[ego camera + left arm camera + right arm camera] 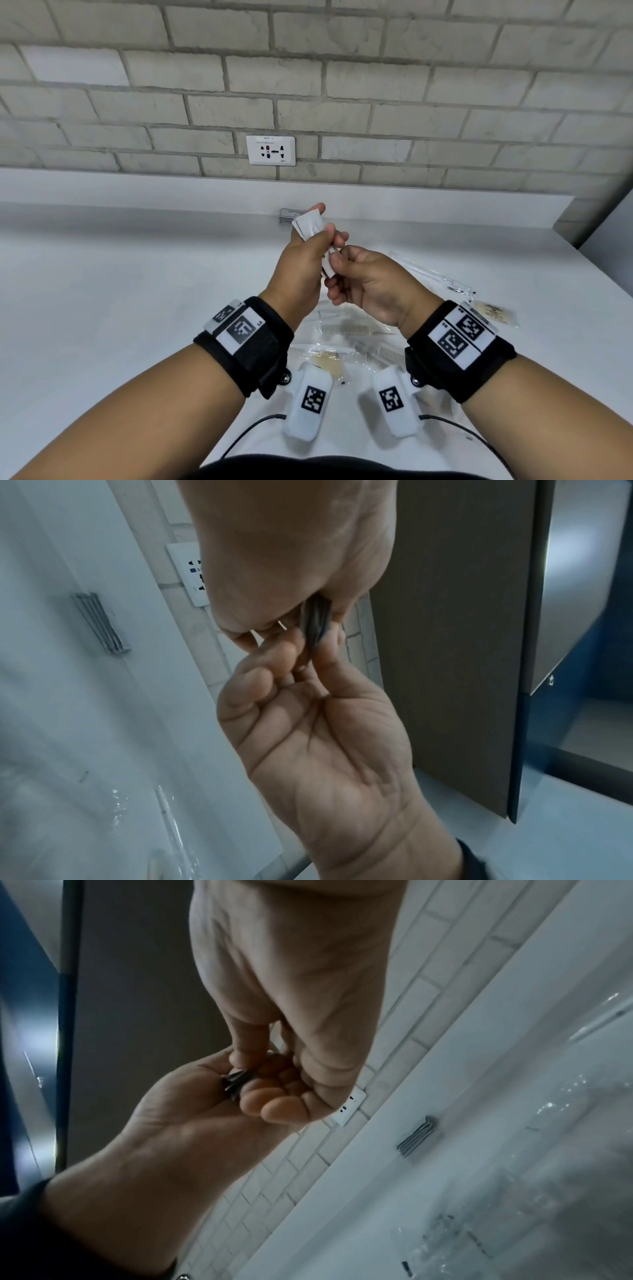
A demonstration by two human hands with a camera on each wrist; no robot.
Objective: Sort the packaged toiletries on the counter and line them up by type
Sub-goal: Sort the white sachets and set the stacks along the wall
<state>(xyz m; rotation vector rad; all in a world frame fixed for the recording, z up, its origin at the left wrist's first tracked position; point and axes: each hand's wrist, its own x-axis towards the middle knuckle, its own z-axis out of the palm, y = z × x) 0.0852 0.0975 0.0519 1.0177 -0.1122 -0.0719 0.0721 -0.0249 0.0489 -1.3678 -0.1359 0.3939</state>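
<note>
Sorting looks well begun but far from finished. A small stack of flat packets already lies squared up at the back of the bench, just in front of the raised ledge and below the wall socket; I take that to be the first type lined up. Both hands are raised above the bench, in front of that stack, working on a second bundle of white sachets. The left hand has its grip clamped on the bundle, fingers and thumb curled round it, with the top ends fanning out above the fingertips. The right hand pinches the lower end of the same bundle between thumb and curled fingers; in the wrist views the edges of several thin sachets show between the two hands, so they seem to be being evened up or counted, not yet set down. What remains is most of the job, as I judge it: nearer the person than the stack lies a loose heap of clear-wrapped combs and other bags, overlapping and unsorted; to the right of the stack a long clear-wrapped stick-like item lies slantwise, and a tan packet sits apart beyond it.
</note>
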